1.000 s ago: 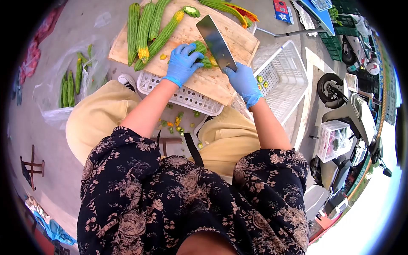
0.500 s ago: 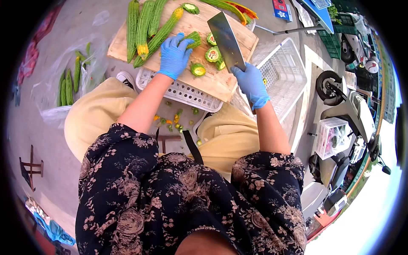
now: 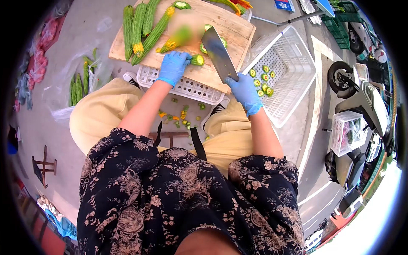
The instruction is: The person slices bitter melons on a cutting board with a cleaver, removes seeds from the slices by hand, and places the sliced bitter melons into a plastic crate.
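My left hand [image 3: 173, 68], in a blue glove, has its fingers closed on a short piece of ridged gourd [image 3: 197, 60] near the front edge of the wooden cutting board [image 3: 204, 83]. In my gloved right hand [image 3: 245, 91] is a cleaver [image 3: 220, 55], its wide blade slanting over the board's right side. Partly hidden behind the blade are cut gourd slices [image 3: 203, 48]. A yellow-tipped piece [image 3: 168, 46] lies beyond my left hand, next to a blurred patch. Several long ridged gourds [image 3: 156, 36] rest at the board's left.
Under the board is a white perforated crate [image 3: 187, 94]. Another white crate [image 3: 293, 91] at the right holds several gourd slices [image 3: 264, 80]. Scraps [image 3: 185, 117] litter the ground between my feet. More gourds lie in a plastic bag [image 3: 78, 87] at left. A motorbike [image 3: 361, 102] stands at right.
My left hand has left the longer gourd piece and moved nearer, onto the short piece. My right hand and cleaver have shifted slightly toward me. The slices in the right crate have come into view.
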A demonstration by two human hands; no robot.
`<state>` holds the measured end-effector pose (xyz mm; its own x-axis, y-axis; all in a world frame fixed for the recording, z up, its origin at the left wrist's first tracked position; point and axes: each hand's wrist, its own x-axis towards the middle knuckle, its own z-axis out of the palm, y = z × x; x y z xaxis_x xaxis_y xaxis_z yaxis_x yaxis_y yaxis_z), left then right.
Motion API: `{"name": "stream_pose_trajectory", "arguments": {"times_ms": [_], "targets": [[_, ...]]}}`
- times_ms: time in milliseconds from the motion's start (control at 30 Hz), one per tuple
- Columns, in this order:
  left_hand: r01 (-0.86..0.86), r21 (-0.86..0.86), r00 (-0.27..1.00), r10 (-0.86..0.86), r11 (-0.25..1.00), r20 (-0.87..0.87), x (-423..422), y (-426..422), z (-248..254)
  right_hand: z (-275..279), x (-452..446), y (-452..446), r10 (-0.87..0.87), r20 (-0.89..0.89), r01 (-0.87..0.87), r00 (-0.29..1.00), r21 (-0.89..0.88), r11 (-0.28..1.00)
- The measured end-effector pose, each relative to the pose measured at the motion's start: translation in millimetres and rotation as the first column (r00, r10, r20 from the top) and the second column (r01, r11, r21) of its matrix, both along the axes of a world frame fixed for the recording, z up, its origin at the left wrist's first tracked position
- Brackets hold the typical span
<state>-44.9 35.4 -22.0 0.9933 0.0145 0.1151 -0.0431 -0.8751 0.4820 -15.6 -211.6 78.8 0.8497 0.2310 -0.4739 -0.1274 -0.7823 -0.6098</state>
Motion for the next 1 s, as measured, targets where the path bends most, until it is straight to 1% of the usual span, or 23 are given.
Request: {"name": "stream_pose_trajectory", "arguments": {"times_ms": [67,133,167,267,367,467,567,667,767,867,967,1000], "targets": [[-0.032,-0.028,0.999,0.032,0.999,0.003,4.2,-3.5,-1.1,-0.3,0.3,-1.3,0.041,0.02,-0.04,0.999,-0.024,0.999],[-0.141,-0.228,0.99,0.135,0.963,-0.042,3.1,-9.9,-5.5,0.8,0.3,-3.9,0.081,0.07,-0.08,0.994,-0.017,0.997],[-0.198,-0.324,0.98,0.184,0.925,-0.073,2.4,-12.7,-8.2,1.7,0.8,-4.9,0.103,0.095,-0.102,0.99,-0.016,0.995],[-0.229,-0.326,0.973,0.202,0.917,-0.114,-3.7,-17.6,-5.1,6.7,0.7,-10.0,0.168,0.172,-0.165,0.971,-0.035,0.986],[-0.276,-0.317,0.96,0.243,0.907,-0.142,-4.6,-21.4,-0.9,10.8,1.8,-13.7,0.255,0.169,-0.239,0.952,-0.109,0.965],[-0.293,-0.317,0.955,0.261,0.902,-0.141,-4.4,-22.2,3.8,22.8,-2.7,-9.7,0.292,0.139,-0.267,0.946,-0.171,0.948],[-0.292,-0.306,0.955,0.258,0.906,-0.146,-4.4,-21.4,-1.5,20.5,-4.5,-8.3,0.311,0.126,-0.282,0.942,-0.206,0.937],[-0.297,-0.261,0.953,0.268,0.919,-0.14,-3.9,-21.0,-5.4,14.1,-3.0,-6.2,0.342,0.139,-0.309,0.929,-0.213,0.927],[-0.304,-0.237,0.952,0.283,0.923,-0.119,-6.5,-22.9,6.2,11.3,-0.8,-3.9,0.361,0.128,-0.323,0.924,-0.242,0.915],[-0.162,-0.211,0.962,0.202,0.964,0.184,-10.9,-23.1,17.0,16.0,-2.9,1.9,0.39,0.123,-0.343,0.912,-0.289,0.894],[-0.042,-0.174,0.966,0.084,0.984,0.244,-6.6,-27.2,10.6,26.5,-7.5,11.2,0.38,0.096,-0.333,0.92,-0.321,0.887],[-0.053,-0.203,0.967,0.101,0.978,0.233,-6.3,-27.8,7.3,26.7,-8.9,13.8,0.39,0.107,-0.335,0.915,-0.338,0.88]]}}
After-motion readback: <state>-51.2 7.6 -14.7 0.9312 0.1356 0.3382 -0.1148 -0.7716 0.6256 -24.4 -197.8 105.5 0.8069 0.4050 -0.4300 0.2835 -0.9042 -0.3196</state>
